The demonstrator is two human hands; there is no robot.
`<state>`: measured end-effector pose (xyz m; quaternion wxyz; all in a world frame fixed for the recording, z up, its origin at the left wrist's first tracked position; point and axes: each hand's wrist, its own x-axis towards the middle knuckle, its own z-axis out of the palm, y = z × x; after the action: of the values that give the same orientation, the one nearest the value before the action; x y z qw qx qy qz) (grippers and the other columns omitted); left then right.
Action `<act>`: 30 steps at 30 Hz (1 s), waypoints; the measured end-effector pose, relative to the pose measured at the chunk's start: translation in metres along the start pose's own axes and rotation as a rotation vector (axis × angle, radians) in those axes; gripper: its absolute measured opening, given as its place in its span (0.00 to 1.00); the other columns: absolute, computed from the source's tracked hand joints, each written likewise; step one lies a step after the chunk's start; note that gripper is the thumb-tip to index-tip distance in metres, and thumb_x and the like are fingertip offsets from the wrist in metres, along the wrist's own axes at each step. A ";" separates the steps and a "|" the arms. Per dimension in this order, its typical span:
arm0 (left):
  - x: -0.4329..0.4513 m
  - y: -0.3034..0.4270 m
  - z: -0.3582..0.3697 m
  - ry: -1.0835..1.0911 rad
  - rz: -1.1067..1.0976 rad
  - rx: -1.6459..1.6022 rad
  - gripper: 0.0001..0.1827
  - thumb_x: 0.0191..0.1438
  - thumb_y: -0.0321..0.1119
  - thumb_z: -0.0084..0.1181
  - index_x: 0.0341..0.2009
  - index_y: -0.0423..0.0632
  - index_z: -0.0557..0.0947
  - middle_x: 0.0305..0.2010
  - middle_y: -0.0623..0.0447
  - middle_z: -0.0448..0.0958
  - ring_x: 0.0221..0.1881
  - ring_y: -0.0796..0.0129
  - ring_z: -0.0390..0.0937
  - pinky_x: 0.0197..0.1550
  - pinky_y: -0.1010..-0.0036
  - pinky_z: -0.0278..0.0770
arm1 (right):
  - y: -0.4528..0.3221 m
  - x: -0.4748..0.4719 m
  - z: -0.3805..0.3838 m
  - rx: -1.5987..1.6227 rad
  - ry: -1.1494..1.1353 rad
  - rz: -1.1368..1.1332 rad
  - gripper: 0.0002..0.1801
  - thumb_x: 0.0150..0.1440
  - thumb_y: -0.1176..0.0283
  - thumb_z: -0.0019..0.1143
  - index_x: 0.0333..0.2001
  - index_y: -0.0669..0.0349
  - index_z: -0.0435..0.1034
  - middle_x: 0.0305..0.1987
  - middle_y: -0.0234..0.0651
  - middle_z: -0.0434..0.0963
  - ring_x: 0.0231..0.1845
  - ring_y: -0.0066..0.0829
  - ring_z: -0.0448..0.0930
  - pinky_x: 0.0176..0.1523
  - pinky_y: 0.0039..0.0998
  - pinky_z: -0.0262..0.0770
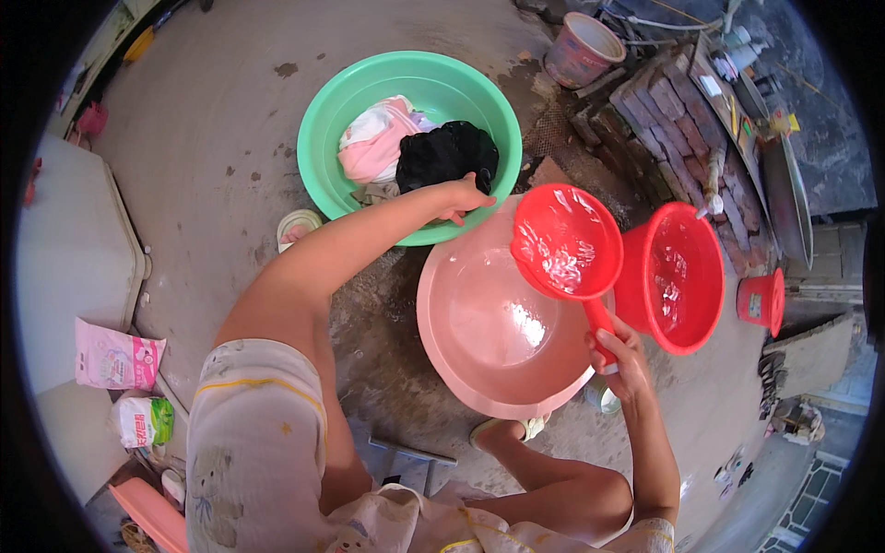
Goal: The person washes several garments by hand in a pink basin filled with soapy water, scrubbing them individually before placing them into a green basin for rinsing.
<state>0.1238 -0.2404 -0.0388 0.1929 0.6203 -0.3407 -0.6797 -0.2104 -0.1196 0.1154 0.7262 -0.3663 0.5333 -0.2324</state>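
My right hand (626,356) grips the handle of a red plastic water dipper (567,242). The dipper's bowl holds clear, rippled water and hangs above the far right side of a pink plastic basin (477,311). Bright reflections show on the pink basin's bottom. My left hand (467,200) is at the near rim of a green plastic basin (339,90), beside black cloth (449,155); whether its fingers grip the rim is unclear. Pink and white cloth (377,142) lies left of the black cloth. Right of the dipper stands a red bucket (636,276) with water inside.
A wooden-handled-looking tap pipe (713,186) juts from a brick stand (664,117). A worn bucket (581,52) stands behind, and a lidded red bucket (757,301) farther right. Detergent bags (117,356) lie left. My sandaled feet flank the basins on wet concrete.
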 end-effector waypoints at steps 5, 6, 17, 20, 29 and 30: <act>0.008 0.019 -0.005 0.118 0.084 -0.021 0.41 0.52 0.47 0.55 0.66 0.53 0.51 0.59 0.46 0.65 0.56 0.54 0.67 0.49 0.56 0.71 | -0.003 0.045 0.034 0.033 -0.103 -0.010 0.26 0.56 0.71 0.53 0.58 0.64 0.60 0.28 0.33 0.70 0.17 0.16 0.67 0.21 0.15 0.61; 0.009 0.019 -0.016 0.014 0.128 -0.158 0.30 0.54 0.49 0.52 0.59 0.54 0.63 0.51 0.51 0.72 0.51 0.60 0.72 0.49 0.59 0.72 | -0.002 0.050 0.040 0.049 -0.118 -0.020 0.26 0.56 0.72 0.53 0.59 0.64 0.60 0.28 0.34 0.71 0.17 0.16 0.66 0.21 0.15 0.61; 0.011 -0.004 0.041 -0.154 0.196 -0.420 0.12 0.57 0.32 0.51 0.46 0.53 0.76 0.42 0.57 0.78 0.41 0.75 0.75 0.42 0.72 0.75 | -0.005 0.005 0.014 -0.167 0.072 0.004 0.29 0.53 0.73 0.57 0.59 0.64 0.61 0.27 0.30 0.71 0.17 0.16 0.67 0.20 0.17 0.60; 0.048 -0.047 0.060 -0.268 0.099 -0.522 0.16 0.51 0.22 0.47 0.45 0.50 0.75 0.33 0.57 0.75 0.31 0.72 0.73 0.30 0.73 0.72 | 0.001 -0.012 0.012 -0.264 0.137 0.030 0.25 0.52 0.76 0.55 0.56 0.66 0.64 0.24 0.28 0.70 0.17 0.15 0.66 0.19 0.17 0.59; 0.054 -0.084 0.127 -0.396 -0.058 -0.286 0.18 0.47 0.23 0.46 0.46 0.50 0.69 0.24 0.56 0.67 0.24 0.68 0.68 0.29 0.68 0.70 | 0.018 -0.057 -0.013 -0.598 0.331 0.049 0.25 0.51 0.76 0.56 0.55 0.67 0.64 0.23 0.28 0.72 0.19 0.16 0.69 0.21 0.20 0.63; 0.055 -0.082 0.130 -0.384 -0.069 -0.207 0.26 0.47 0.22 0.45 0.54 0.49 0.69 0.26 0.55 0.69 0.26 0.67 0.70 0.30 0.68 0.71 | 0.021 -0.061 -0.017 -0.655 0.354 0.041 0.26 0.51 0.76 0.56 0.55 0.67 0.64 0.23 0.30 0.73 0.20 0.18 0.71 0.22 0.21 0.65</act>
<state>0.0021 -0.1922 -0.1353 0.1636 0.4678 -0.2782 -0.8228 -0.2470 -0.0668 0.1331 0.4716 -0.5227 0.7039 -0.0944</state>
